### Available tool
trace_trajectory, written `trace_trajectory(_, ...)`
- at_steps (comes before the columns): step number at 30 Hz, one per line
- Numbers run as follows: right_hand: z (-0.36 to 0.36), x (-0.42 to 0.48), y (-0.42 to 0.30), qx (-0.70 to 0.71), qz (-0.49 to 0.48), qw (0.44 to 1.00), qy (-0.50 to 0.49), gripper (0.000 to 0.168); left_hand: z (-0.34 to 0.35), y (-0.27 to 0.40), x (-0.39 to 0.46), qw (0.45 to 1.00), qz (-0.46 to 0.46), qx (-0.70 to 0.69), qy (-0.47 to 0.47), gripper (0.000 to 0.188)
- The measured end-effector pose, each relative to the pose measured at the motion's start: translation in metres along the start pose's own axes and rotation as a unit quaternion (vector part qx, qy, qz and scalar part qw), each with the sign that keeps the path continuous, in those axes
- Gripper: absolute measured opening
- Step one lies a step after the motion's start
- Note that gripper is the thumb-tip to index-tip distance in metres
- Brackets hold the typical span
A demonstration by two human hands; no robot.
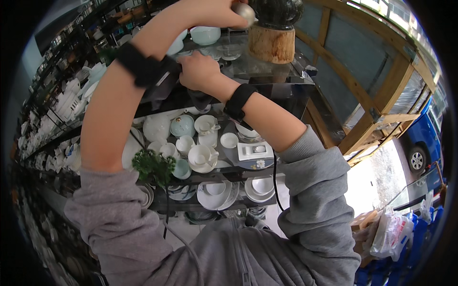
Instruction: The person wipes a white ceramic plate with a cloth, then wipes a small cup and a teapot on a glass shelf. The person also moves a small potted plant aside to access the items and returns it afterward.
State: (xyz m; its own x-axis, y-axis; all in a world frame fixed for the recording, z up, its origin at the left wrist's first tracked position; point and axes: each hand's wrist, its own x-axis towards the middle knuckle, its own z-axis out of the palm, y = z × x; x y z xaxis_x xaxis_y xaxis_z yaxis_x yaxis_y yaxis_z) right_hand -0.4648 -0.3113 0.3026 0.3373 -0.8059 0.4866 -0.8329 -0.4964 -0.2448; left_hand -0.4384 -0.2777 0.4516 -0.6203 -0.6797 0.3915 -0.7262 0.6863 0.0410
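Note:
My left hand reaches across the top edge, its fingers around a shiny, silvery rounded object beside a dark glossy vessel on a wooden block. Below it, my right hand is curled over the glass top, close to the dark device strapped to my left wrist. Its fingertips are hidden, so whether it holds anything cannot be told. Both wrists wear black bands. A pale green bowl and clear glass dishes stand behind my right hand.
Shelves below hold white cups, a lidded pale blue pot, plates and a green artificial plant. Crowded crockery fills the left side. At right stand a wooden crate frame and plastic bags. Black cables hang near both arms.

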Motion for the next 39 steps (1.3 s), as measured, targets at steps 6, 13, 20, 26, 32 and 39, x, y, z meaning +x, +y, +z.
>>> trace_trajectory(6, 0.002, 0.015, -0.002, -0.021, -0.006, 0.994, -0.107, 0.037, -0.017, -0.01, -0.046, 0.994, -0.037, -0.076, 0.065, 0.053)
trace_trajectory(13, -0.031, 0.014, 0.087, -0.116, 0.014, 0.982, -0.145, 0.039, -0.007, -0.061, -0.079, 0.99, -0.015, -0.061, 0.124, 0.049)
trace_trajectory(20, -0.081, -0.04, 0.131, -0.093, -0.08, 0.978, -0.166, 0.04, -0.021, -0.014, -0.093, 0.987, -0.099, -0.118, 0.048, 0.052)
trace_trajectory(26, -0.156, -0.106, 0.199, -0.102, 0.053, 0.976, -0.187, 0.041, -0.018, -0.021, -0.092, 0.992, -0.075, -0.087, 0.042, 0.054)
trace_trajectory(32, -0.228, -0.166, 0.243, -0.315, 0.125, 0.935, -0.108, 0.042, 0.005, -0.065, -0.091, 0.993, -0.012, -0.065, 0.1, 0.05)
trace_trajectory(39, -0.21, -0.111, 0.135, -0.156, 0.015, 0.985, -0.075, 0.044, 0.007, -0.065, -0.09, 0.993, -0.01, -0.064, 0.094, 0.05)
